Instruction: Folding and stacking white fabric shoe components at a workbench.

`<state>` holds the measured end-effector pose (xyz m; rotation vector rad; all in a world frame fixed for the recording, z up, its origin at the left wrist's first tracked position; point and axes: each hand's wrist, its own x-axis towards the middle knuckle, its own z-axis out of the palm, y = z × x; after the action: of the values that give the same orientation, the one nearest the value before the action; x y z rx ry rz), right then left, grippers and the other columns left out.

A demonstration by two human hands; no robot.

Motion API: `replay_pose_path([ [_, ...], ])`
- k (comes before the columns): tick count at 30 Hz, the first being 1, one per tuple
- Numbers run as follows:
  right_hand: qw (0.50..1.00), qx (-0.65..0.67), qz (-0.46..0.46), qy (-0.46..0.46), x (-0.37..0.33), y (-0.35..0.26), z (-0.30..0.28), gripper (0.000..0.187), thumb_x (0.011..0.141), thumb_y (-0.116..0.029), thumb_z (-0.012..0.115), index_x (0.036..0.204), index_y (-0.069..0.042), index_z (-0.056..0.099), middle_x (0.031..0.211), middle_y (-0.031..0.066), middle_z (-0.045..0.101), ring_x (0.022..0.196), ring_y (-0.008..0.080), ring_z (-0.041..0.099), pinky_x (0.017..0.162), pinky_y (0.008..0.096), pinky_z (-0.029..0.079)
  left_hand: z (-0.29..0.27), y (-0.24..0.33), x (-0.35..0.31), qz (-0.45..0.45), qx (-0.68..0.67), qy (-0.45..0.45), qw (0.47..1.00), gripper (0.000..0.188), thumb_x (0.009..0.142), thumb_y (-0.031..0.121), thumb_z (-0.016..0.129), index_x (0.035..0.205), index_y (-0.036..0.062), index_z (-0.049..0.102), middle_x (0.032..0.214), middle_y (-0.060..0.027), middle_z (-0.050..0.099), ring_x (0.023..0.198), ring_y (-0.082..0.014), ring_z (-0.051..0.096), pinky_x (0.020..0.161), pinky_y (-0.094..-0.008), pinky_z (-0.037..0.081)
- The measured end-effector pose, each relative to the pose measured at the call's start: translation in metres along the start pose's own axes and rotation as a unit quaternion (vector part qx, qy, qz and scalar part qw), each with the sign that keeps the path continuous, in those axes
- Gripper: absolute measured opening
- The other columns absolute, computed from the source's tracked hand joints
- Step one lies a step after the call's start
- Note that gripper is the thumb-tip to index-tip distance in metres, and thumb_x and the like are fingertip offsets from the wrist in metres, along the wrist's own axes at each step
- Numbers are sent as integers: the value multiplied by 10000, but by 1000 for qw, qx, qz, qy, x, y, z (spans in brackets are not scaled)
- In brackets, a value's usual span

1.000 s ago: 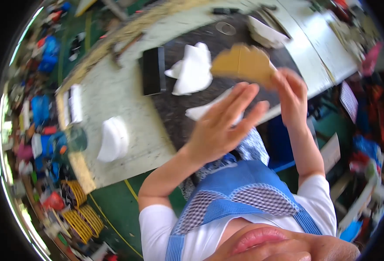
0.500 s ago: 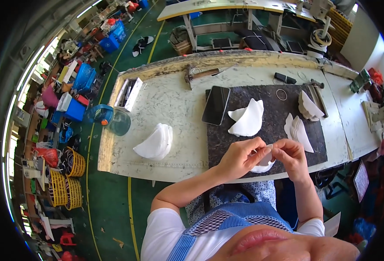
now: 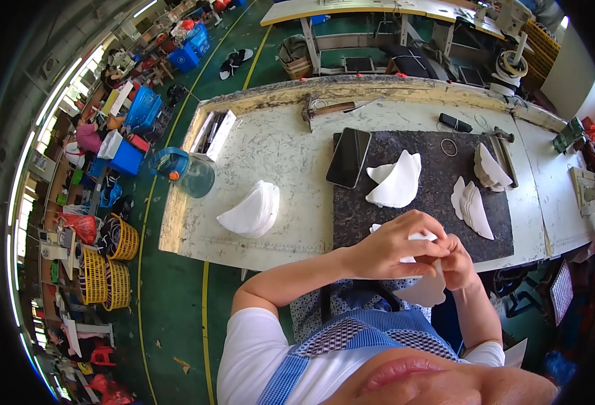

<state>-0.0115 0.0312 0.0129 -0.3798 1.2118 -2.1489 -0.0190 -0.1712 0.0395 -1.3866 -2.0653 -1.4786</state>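
My left hand (image 3: 405, 248) and my right hand (image 3: 458, 264) meet over the near edge of a dark board (image 3: 439, 152), both closed in a pinch. Between them is a thin off-white curved piece (image 3: 427, 290), hanging below the fingers. Some white material also shows between my left fingers; whether it is a separate piece I cannot tell. Farther back on the board lie white crescent-shaped pieces (image 3: 397, 182). Two fanned stacks of off-white scalloped pieces, a nearer one (image 3: 474, 209) and a farther one (image 3: 491, 169), rest to the right. A thick white crescent stack (image 3: 251, 210) sits on the left.
A phone (image 3: 349, 158) overlaps the board's left edge. Behind are a hammer (image 3: 328, 109), a black pouch-like item (image 3: 455, 123) and another hammer (image 3: 502, 152). A tool box (image 3: 214, 135) and a blue-lidded jug (image 3: 193, 175) stand at left. The bench (image 3: 291, 148) has a raised back rim.
Both hands have come nearer to my body and closer together. The off-white piece now hangs down below the fingers. The whole view has shifted slightly.
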Motion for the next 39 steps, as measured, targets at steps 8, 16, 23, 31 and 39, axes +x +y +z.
replay_pose_path([
  [8,985,102,-30,139,7,5,-1,317,937,-307,459,955,-51,645,974,72,658,914,166,643,814,326,518,-3,-13,1,139,209,21,968,212,714,84,735,892,102,622,1128,-40,576,1078,-239,571,923,-388,475],
  [16,961,-5,-26,276,7,22,-11,299,1005,-332,547,854,-76,581,680,35,636,553,95,613,471,210,478,76,1,-4,146,126,-26,981,141,759,145,710,835,70,617,1070,-95,564,1135,-267,522,1015,-464,429],
  [23,821,-189,-262,471,-43,38,-51,271,1028,-281,524,856,-81,583,583,-37,458,484,16,374,432,210,275,94,39,-1,75,-413,-82,904,289,855,218,702,643,63,581,730,-67,612,779,-252,634,768,-401,451],
  [31,620,-654,-24,434,-153,78,-69,188,904,-182,659,1017,-32,674,970,124,659,828,272,668,715,313,519,-13,8,-50,-301,-575,125,750,555,1027,567,240,804,103,448,714,-78,549,599,-171,584,582,-288,500],
  [39,955,-273,72,85,-67,64,0,190,902,-191,709,951,-7,707,706,30,647,576,66,537,530,225,436,32,25,-67,-396,-135,-47,907,488,890,227,705,1298,67,490,795,-86,617,677,-161,654,625,-282,520],
])
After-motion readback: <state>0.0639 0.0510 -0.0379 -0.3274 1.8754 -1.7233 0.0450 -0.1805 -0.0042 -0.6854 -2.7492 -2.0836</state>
